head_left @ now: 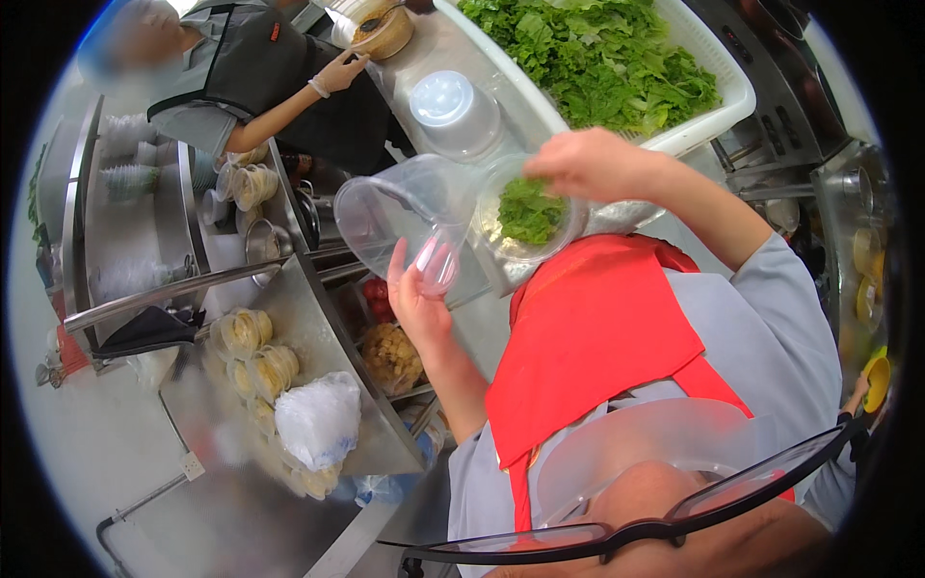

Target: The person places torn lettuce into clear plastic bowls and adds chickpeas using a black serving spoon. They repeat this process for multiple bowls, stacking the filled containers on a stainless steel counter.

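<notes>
Left hand (421, 306), fingers part-curled, held clear plastic container (371, 217), its body beyond the fingertips. Right hand (593, 166), fingers bunched, was over rim of 1 clear bowl (576, 226); chopped greens (530, 214) lay inside, right by those fingers; couldn't tell if any were pinched.

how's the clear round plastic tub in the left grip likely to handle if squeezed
The clear round plastic tub is probably light for its size, as its see-through wall looks thin and no food shows inside. That thin wall would likely flex somewhat under a squeeze. Its smooth, glossy surface may slip a little in the left grip.
</notes>
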The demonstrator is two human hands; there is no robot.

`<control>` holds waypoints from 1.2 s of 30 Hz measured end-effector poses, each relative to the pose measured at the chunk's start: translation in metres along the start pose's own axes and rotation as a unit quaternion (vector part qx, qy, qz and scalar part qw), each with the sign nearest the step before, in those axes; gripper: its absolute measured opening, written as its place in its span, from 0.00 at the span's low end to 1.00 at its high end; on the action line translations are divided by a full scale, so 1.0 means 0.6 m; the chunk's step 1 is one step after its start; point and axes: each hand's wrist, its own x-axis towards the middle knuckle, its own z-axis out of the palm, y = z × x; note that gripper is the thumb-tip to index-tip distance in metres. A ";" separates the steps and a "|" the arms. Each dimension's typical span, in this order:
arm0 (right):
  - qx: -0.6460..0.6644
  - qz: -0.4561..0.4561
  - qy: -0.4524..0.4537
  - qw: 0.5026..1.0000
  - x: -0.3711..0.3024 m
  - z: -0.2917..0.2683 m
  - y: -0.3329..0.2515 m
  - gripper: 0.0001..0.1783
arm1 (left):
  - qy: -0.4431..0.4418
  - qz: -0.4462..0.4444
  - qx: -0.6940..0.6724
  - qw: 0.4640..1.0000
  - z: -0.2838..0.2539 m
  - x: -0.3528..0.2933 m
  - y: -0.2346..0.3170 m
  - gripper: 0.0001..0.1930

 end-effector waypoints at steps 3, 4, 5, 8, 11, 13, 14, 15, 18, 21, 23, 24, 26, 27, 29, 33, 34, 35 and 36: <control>-0.074 0.011 -0.002 0.997 0.013 0.015 0.022 0.13 | -0.032 -0.010 0.033 0.999 0.016 0.008 -0.005 0.27; -0.045 0.044 0.027 0.998 0.013 0.009 0.049 0.12 | -0.030 -0.035 0.081 0.996 0.021 0.012 -0.012 0.27; -0.040 0.099 0.092 0.990 0.012 0.003 0.082 0.11 | -0.040 -0.053 0.121 0.990 0.026 0.018 -0.022 0.26; -0.207 0.281 -0.009 0.937 -0.032 -0.033 0.191 0.30 | -0.039 -0.021 0.306 0.951 0.047 0.030 -0.079 0.27; -0.261 0.376 -0.083 0.885 -0.073 -0.023 0.261 0.55 | -0.037 0.111 0.537 0.835 0.063 0.039 -0.121 0.29; -0.177 0.320 -0.165 0.916 -0.083 -0.022 0.288 0.50 | -0.042 0.089 0.492 0.865 0.067 0.041 -0.126 0.29; -0.146 0.284 -0.155 0.935 -0.084 -0.023 0.293 0.46 | -0.041 0.053 0.463 0.884 0.068 0.041 -0.122 0.29; -0.123 0.269 -0.155 0.943 -0.084 -0.025 0.294 0.41 | -0.034 0.062 0.479 0.875 0.069 0.038 -0.116 0.29; 0.119 0.360 0.001 0.925 -0.081 -0.048 0.274 0.28 | -0.006 0.072 0.516 0.854 0.075 0.030 -0.095 0.30; 0.218 0.353 0.089 0.906 -0.073 -0.082 0.232 0.22 | 0.004 0.076 0.574 0.815 0.080 0.029 -0.086 0.30; 0.296 0.333 0.107 0.889 -0.068 -0.107 0.199 0.17 | -0.008 0.054 0.592 0.804 0.085 0.033 -0.088 0.29; 0.329 0.294 0.124 0.889 -0.061 -0.117 0.182 0.16 | -0.014 0.061 0.589 0.806 0.086 0.035 -0.089 0.30; 0.393 0.242 0.162 0.872 -0.051 -0.120 0.140 0.16 | -0.021 0.067 0.588 0.806 0.089 0.036 -0.094 0.30; 0.419 0.225 0.182 0.861 -0.047 -0.116 0.116 0.18 | -0.021 0.047 0.590 0.806 0.091 0.038 -0.095 0.30; 0.424 0.207 0.150 0.869 -0.034 -0.089 0.062 0.20 | -0.021 0.055 0.599 0.798 0.095 0.039 -0.094 0.30; 0.256 0.118 0.063 0.957 0.011 0.025 -0.027 0.25 | -0.027 0.053 0.599 0.798 0.098 0.041 -0.090 0.30; 0.091 0.094 0.023 0.991 0.020 0.056 -0.043 0.26 | -0.029 0.063 0.596 0.800 0.096 0.042 -0.090 0.30; 0.040 0.041 0.033 0.998 0.018 0.071 -0.047 0.26 | -0.030 0.058 0.594 0.802 0.094 0.043 -0.090 0.30; -0.013 0.015 0.024 1.000 0.018 0.084 -0.048 0.26 | -0.033 0.066 0.590 0.804 0.091 0.045 -0.091 0.30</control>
